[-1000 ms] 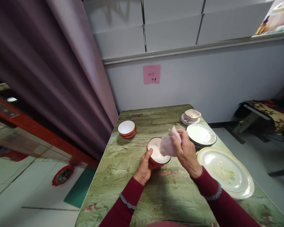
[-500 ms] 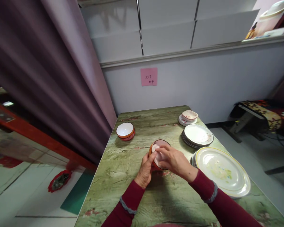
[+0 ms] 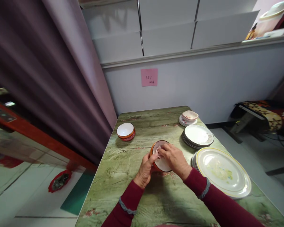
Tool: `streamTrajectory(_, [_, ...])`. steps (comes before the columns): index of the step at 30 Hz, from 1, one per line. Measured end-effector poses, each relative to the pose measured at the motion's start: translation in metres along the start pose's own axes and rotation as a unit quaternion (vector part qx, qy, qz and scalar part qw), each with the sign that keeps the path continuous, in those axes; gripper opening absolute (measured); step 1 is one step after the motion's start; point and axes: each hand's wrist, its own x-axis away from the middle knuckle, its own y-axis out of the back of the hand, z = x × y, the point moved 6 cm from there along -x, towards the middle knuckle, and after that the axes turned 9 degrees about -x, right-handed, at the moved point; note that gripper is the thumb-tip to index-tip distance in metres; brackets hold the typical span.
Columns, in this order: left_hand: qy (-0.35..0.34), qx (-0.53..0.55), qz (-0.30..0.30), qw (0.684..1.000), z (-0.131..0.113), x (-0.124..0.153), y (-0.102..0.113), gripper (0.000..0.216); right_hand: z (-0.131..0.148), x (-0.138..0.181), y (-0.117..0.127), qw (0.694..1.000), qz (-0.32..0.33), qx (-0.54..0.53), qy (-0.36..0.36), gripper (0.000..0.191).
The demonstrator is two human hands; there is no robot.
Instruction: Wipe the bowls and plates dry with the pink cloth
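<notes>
A red bowl with a white inside (image 3: 162, 164) rests tilted on the green table (image 3: 123, 167), in front of me. My left hand (image 3: 144, 170) grips its left rim and outer wall. My right hand (image 3: 174, 159) is closed on a crumpled white tissue (image 3: 158, 150) and presses it into the upper left of the bowl's inside. Most of the tissue is hidden under my fingers.
Another red bowl stack (image 3: 125, 131) sits far left. On the right lie a large yellow-rimmed platter (image 3: 223, 171), a stack of white plates (image 3: 198, 136) and a small square dish on saucers (image 3: 189, 116). A purple curtain (image 3: 61, 78) hangs left; the wall is behind.
My right hand brought the tissue down from above the bowl into it, then slid it toward the upper left rim. My left hand kept its grip on the bowl.
</notes>
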Motion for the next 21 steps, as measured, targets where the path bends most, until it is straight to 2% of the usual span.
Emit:
streamTrajectory(3, [-0.029,-0.006,-0.020,0.999,-0.006,-0.003,0.004,0.053,0.001,0.002,-0.007,0.994,0.076,-0.044,-0.065,0.013])
streamTrajectory(5, [-0.028,-0.002,-0.014,1.000,-0.005,-0.004,0.003,0.048,0.007,0.000,-0.011,0.985,0.100,-0.132,-0.051,0.013])
streamTrajectory(6, [-0.021,0.007,-0.009,1.000,-0.003,-0.003,0.001,0.048,0.009,-0.002,-0.010,0.979,0.087,-0.179,-0.037,0.013])
streamTrajectory(8, [-0.005,0.024,0.001,1.000,0.000,-0.002,-0.003,0.049,0.007,-0.008,-0.002,0.973,0.007,-0.230,-0.017,0.015])
streamTrajectory(10, [0.000,0.025,0.003,1.000,0.001,0.000,-0.006,0.052,0.002,-0.010,0.007,0.978,-0.078,-0.193,-0.005,0.018])
streamTrajectory(12, [-0.010,0.011,-0.005,1.000,-0.002,0.000,-0.003,0.052,-0.001,-0.010,0.010,0.989,-0.102,-0.108,0.003,0.018])
streamTrajectory(14, [-0.031,-0.012,-0.020,0.999,-0.008,-0.002,0.003,0.051,-0.002,-0.007,0.008,0.996,-0.066,-0.051,-0.012,0.018])
streamTrajectory(16, [-0.050,-0.046,-0.043,0.997,-0.014,-0.005,0.010,0.051,-0.002,-0.004,0.003,0.998,-0.009,-0.050,-0.044,0.014])
streamTrajectory(19, [-0.055,-0.077,-0.039,0.995,-0.016,-0.006,0.010,0.051,0.003,-0.001,-0.005,0.988,0.067,-0.130,-0.053,0.011])
streamTrajectory(21, [-0.039,-0.062,-0.004,0.997,-0.013,-0.005,0.002,0.050,0.006,-0.003,-0.006,0.975,0.069,-0.210,-0.040,0.013])
